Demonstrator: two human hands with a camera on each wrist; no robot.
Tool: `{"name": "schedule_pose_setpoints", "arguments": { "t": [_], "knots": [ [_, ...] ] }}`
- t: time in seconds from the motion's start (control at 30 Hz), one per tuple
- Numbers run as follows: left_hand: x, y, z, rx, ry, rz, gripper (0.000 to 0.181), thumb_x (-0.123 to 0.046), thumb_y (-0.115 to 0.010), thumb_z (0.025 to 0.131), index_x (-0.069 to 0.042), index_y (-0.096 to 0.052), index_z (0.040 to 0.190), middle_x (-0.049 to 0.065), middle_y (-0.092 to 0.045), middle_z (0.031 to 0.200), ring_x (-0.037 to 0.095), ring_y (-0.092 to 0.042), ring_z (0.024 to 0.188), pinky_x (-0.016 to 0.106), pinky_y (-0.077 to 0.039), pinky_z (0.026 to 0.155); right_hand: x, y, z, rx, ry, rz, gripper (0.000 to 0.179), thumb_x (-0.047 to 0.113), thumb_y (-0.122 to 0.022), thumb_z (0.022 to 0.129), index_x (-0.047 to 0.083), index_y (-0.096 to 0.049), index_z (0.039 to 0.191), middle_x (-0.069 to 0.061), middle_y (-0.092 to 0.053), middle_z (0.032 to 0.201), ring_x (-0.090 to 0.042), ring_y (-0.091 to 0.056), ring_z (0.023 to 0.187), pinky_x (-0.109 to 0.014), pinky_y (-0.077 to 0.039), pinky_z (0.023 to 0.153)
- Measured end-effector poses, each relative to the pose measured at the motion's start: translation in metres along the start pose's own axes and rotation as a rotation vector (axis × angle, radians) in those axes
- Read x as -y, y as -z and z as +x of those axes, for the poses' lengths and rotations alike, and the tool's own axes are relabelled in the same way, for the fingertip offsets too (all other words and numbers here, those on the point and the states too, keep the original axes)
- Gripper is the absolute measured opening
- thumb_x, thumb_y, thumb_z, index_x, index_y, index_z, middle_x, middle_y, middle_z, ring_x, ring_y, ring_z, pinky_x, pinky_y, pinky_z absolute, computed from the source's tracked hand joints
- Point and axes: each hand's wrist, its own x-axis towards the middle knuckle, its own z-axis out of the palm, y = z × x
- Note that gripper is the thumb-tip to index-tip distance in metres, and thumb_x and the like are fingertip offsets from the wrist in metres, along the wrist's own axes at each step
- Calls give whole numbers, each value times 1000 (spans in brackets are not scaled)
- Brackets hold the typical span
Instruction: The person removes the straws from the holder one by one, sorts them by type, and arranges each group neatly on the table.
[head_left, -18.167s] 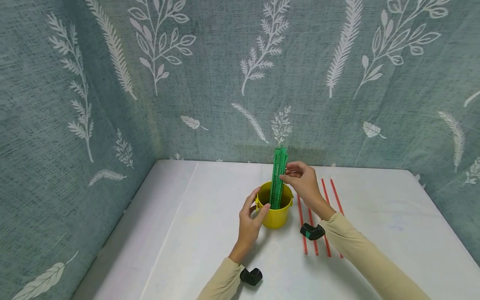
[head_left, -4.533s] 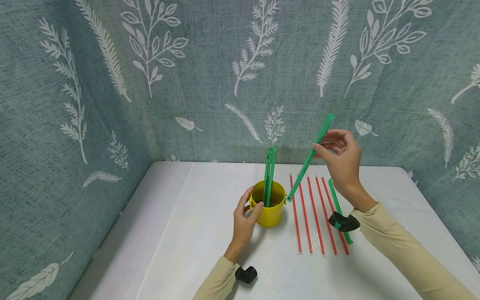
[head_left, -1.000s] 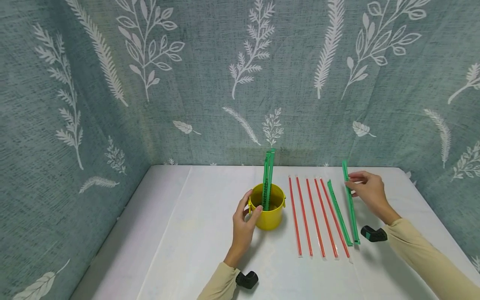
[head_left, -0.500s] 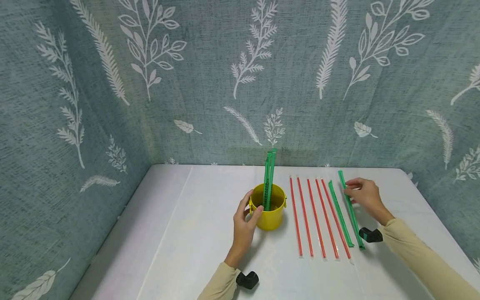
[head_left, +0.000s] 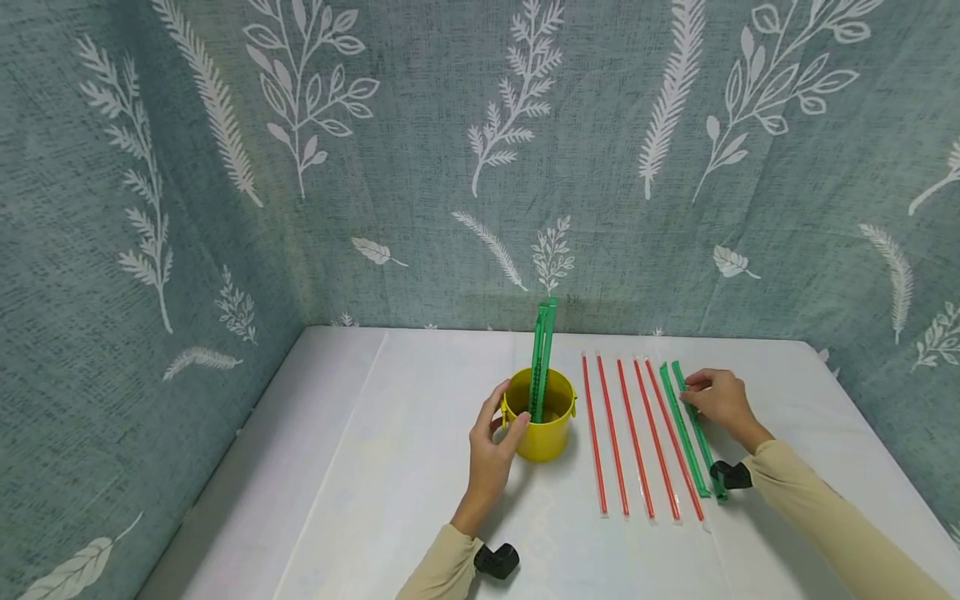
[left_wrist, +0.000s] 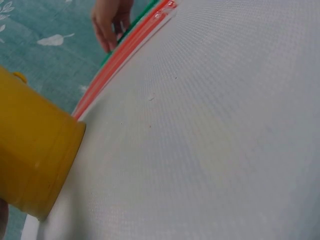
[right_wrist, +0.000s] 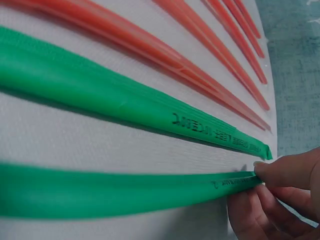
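Observation:
My left hand (head_left: 489, 458) holds the small yellow bucket (head_left: 543, 442) by its left side, thumb at the near rim; the bucket's lower wall (left_wrist: 40, 150) shows in the left wrist view. A few green-wrapped straws (head_left: 542, 350) stand upright in it, overlapping too much to count. On the right, my right hand (head_left: 723, 404) pinches the far end of a green-wrapped straw (head_left: 697, 429) lying on the table. In the right wrist view, thumb and fingertips of the right hand (right_wrist: 285, 200) grip that straw (right_wrist: 125, 192). Beside it lies another green-wrapped straw (right_wrist: 100, 95), printed with dark lettering.
Several red straws (head_left: 635, 442) in clear wrappers lie in a row between the bucket and the green pair. The white table (head_left: 390, 467) meets a leaf-patterned teal cloth (head_left: 420, 167) at the back, with the same cloth along the left.
Earlier, the green straw was in the air beside the bucket; it was then lowered at the right and shifted left, alongside the other green one. The bucket's green bundle is thinner than 18 seconds ago.

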Motion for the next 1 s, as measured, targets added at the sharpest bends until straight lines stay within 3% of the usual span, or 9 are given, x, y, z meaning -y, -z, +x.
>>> {"name": "schedule_pose_setpoints", "arguments": {
  "t": [0.23,0.4,0.63,0.8,1.0],
  "knots": [
    [0,0,0,3,-1,-12,51,-7,-58,92,0,-43,140,17,-47,138,36,-45,120,54,-38,94,0,-4,1,-32,-25,-57,23,5,-64,84,-12,-61,100,-23,-61,89,-25,-59,71,-21,-45,44],
    [1,0,0,1,2,-2,51,-7,-59,92,0,-43,140,16,-48,138,35,-45,120,53,-38,94,4,-2,-4,-58,24,-81,23,7,-63,85,-11,-61,99,-23,-60,88,-24,-57,67,-27,-45,47],
    [1,2,0,-5,0,14,51,-8,-58,92,-1,-42,140,17,-47,139,39,-44,121,52,-39,93,18,6,-6,-43,162,-18,24,9,-61,89,-10,-62,103,-20,-59,90,-27,-58,70,-34,-48,53],
    [1,2,1,8,-6,9,51,-7,-58,92,0,-42,140,17,-47,139,37,-44,121,51,-39,93,32,8,-7,-57,175,44,24,12,-63,89,-6,-63,104,-13,-60,88,-21,-58,70,-42,-51,51],
    [2,1,0,8,-6,11,51,-6,-58,92,0,-42,140,17,-47,138,36,-45,120,51,-39,93,56,13,-10,13,190,110,31,22,-60,93,-3,-61,111,-20,-60,100,-28,-61,81,-39,-54,59]
  ]
}}
